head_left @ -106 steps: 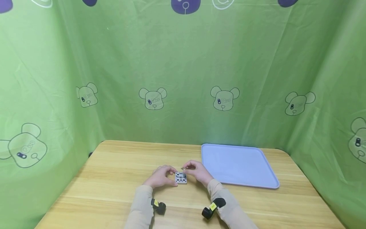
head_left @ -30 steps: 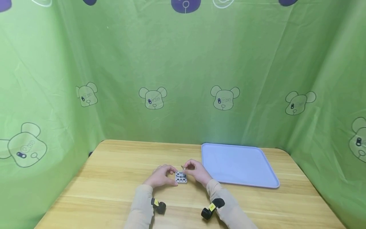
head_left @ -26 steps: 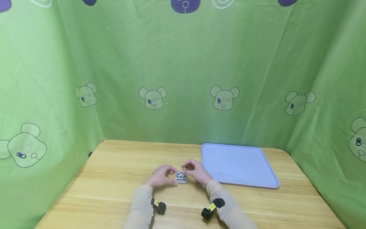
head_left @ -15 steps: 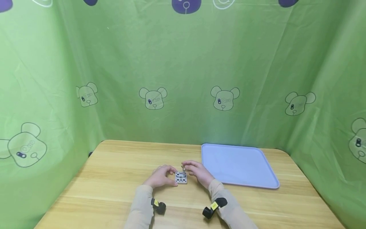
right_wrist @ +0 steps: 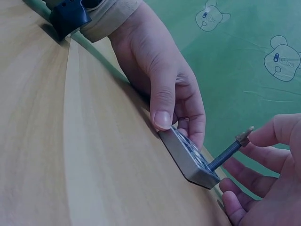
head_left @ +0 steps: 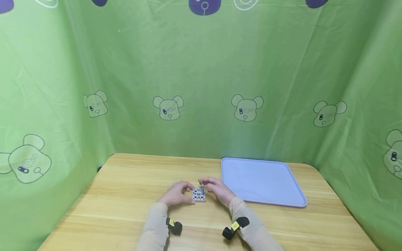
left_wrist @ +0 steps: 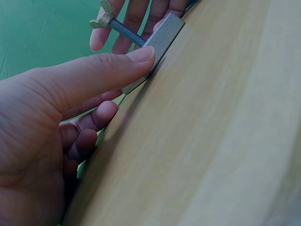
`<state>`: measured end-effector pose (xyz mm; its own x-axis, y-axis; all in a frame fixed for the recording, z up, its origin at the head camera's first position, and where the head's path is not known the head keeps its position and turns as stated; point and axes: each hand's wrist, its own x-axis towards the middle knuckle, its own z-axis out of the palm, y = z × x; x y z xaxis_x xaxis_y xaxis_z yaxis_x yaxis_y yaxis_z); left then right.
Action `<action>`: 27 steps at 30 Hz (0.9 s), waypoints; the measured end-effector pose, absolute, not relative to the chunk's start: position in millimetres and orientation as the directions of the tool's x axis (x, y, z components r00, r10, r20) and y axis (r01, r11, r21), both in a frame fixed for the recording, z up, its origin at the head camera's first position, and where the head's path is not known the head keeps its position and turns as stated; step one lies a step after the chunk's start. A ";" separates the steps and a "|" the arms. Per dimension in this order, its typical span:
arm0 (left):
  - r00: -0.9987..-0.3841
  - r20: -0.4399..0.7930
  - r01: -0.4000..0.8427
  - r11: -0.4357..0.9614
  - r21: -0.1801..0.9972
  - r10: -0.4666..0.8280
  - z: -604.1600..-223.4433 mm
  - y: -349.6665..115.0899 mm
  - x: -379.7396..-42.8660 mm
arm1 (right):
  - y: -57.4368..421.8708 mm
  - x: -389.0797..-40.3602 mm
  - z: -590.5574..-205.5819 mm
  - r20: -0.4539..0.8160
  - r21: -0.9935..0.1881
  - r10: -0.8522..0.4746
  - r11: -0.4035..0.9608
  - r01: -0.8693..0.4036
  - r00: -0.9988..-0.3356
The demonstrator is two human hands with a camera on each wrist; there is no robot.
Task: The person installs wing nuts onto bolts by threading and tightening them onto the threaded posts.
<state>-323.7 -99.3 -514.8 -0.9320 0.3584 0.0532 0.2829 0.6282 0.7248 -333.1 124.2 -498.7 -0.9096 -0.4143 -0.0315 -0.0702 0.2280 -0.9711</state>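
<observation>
A small square metal block [head_left: 199, 199] with round holes lies on the wooden table. My left hand [head_left: 176, 194] grips its left side, thumb on the near edge and fingers at the far edge. From the block's far right corner stands a threaded wing screw [right_wrist: 227, 154], wings uppermost, also plain in the left wrist view above the block [left_wrist: 162, 35]. My right hand [head_left: 220, 190] is beside the screw with loosely extended fingers [right_wrist: 277, 128], one fingertip at the wings. Its thumb is hidden in the head view.
A pale blue rectangular tray [head_left: 260, 181] lies at the back right of the wooden table [head_left: 125, 209], close behind the right hand. A green curtain [head_left: 201, 136] with bear-head drawings encloses the back and sides.
Earlier my right fingers pinched the wing screw's top; now they have loosened and spread, baring its shank. Its wings have turned. My left hand and the block stay in place.
</observation>
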 end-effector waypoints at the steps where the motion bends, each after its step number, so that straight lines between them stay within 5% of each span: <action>1: -0.932 0.051 0.281 0.628 0.726 0.358 -514.7 -99.3 -323.7 | 124.3 -333.0 -498.9 -0.032 -0.969 -0.417 0.235 -0.073 -0.908; 27: -0.931 0.049 0.283 0.629 0.725 0.362 -513.0 -99.1 -322.3 | 120.1 -333.7 -503.9 -0.001 -0.975 -0.370 0.207 -0.081 -0.929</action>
